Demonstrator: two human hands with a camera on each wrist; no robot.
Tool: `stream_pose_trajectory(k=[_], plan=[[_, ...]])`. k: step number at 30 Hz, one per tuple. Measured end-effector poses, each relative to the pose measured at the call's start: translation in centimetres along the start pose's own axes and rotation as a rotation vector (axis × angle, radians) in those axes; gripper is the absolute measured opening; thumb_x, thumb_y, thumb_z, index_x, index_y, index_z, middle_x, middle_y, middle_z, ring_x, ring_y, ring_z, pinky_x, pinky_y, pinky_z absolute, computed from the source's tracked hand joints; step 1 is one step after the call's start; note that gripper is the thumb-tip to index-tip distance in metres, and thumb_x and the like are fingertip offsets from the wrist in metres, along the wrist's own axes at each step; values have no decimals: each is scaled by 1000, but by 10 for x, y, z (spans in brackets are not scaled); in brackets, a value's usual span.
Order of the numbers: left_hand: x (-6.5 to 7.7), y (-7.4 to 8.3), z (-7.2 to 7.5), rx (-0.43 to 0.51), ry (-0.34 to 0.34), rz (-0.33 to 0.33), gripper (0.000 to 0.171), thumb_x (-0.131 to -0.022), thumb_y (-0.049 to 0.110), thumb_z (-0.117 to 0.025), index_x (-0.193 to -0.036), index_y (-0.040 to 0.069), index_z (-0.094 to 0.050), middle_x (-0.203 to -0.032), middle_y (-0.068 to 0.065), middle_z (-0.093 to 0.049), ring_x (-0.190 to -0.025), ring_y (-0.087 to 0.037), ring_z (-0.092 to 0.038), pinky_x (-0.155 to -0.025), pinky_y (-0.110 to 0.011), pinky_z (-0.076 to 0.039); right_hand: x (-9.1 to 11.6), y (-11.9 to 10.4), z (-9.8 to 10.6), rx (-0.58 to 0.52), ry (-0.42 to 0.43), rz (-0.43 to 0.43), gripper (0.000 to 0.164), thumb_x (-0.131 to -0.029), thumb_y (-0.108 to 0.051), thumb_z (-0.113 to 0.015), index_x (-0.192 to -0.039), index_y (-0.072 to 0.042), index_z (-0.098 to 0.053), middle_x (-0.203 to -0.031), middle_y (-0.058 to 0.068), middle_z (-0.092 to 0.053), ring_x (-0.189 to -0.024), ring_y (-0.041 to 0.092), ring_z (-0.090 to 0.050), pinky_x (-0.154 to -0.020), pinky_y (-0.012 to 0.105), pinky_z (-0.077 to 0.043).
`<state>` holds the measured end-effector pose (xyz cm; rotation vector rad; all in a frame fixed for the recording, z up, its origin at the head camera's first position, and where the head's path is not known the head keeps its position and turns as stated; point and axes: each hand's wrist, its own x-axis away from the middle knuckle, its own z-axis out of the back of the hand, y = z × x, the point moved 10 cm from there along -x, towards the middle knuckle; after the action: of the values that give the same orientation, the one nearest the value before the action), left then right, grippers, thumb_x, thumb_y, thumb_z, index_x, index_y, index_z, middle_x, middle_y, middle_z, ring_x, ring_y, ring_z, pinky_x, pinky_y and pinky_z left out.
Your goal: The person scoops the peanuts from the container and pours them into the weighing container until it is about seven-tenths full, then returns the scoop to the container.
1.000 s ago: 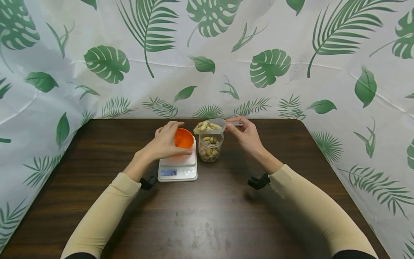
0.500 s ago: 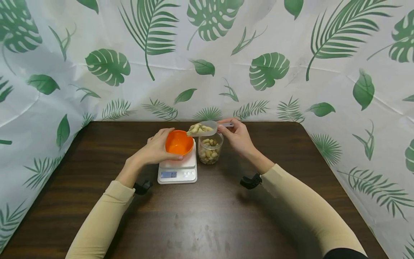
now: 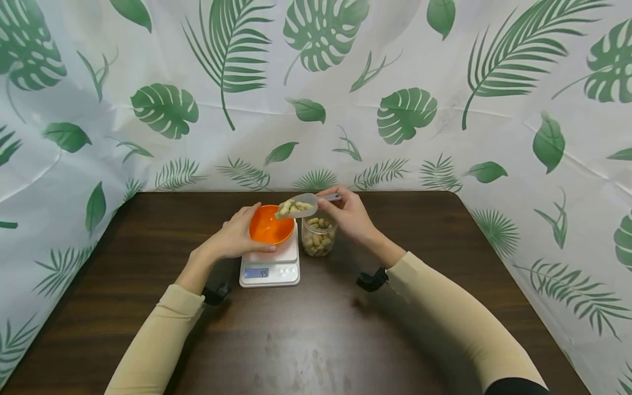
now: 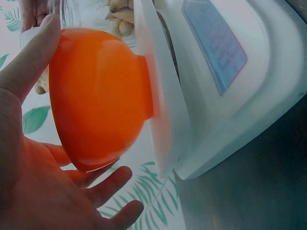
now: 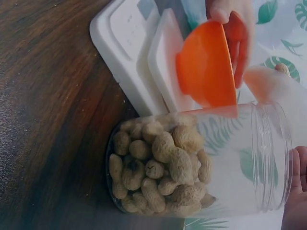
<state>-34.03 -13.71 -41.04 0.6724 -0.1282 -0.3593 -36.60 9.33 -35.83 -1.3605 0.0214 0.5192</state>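
Observation:
An orange bowl stands on the white platform of a digital kitchen scale. My left hand holds the bowl by its rim; in the left wrist view the thumb lies on the near rim and the fingers spread round the far side. My right hand grips the handle of a translucent scoop. Peanuts in their shells fill the scoop, whose tip hangs over the bowl's right rim. Beneath the scoop is a clear jar, partly full of peanuts.
The jar stands just right of the scale on a dark wooden table. A leaf-patterned sheet rises behind the table's back edge. Lit digits show on the scale's display.
My right hand has carried the loaded scoop left, from above the jar to the bowl's rim. The left hand and bowl shifted slightly left. The scale's reading changed from 0.0.

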Motion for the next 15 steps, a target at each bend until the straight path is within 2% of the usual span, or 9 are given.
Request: stream_pose_trajectory(k=[6, 10, 12, 15], plan=[[0, -1, -1, -24, 7, -3, 118, -77, 53, -85, -161, -1, -22, -158, -25, -33, -141, -43, -34, -110, -72, -21, -1, 1, -5, 44, -20, -8, 22, -103, -14, -64, -119, 2, -66, -117, 15, -64, -101, 45, -67, -86, 47, -55], [0, 0, -1, -28, 8, -5, 118, -77, 52, -86, -161, -2, -23, -158, -25, -34, -141, -43, -35, -109, -71, -23, -4, -4, -7, 91, -33, 14, 21, -103, -15, -65, -119, -1, -67, -120, 12, -64, -99, 38, -70, -87, 53, -55], [0, 1, 0, -31, 6, -6, 118, -78, 52, -86, -161, -2, -22, -158, -25, -34, -141, -43, -35, -109, -71, -23, -6, -7, -8, 122, -44, 27, 22, -103, -16, -66, -119, -2, -67, -120, 11, -64, -98, 36, -70, -86, 53, -55], [0, 2, 1, -26, 4, -5, 118, -78, 51, -86, -161, -2, -22, -158, -24, -34, -140, -42, -36, -109, -71, -23, -9, -12, -10, 171, -60, 35, 22, -103, -18, -66, -120, -4, -67, -120, 11, -65, -96, 38, -70, -79, 47, -56]])
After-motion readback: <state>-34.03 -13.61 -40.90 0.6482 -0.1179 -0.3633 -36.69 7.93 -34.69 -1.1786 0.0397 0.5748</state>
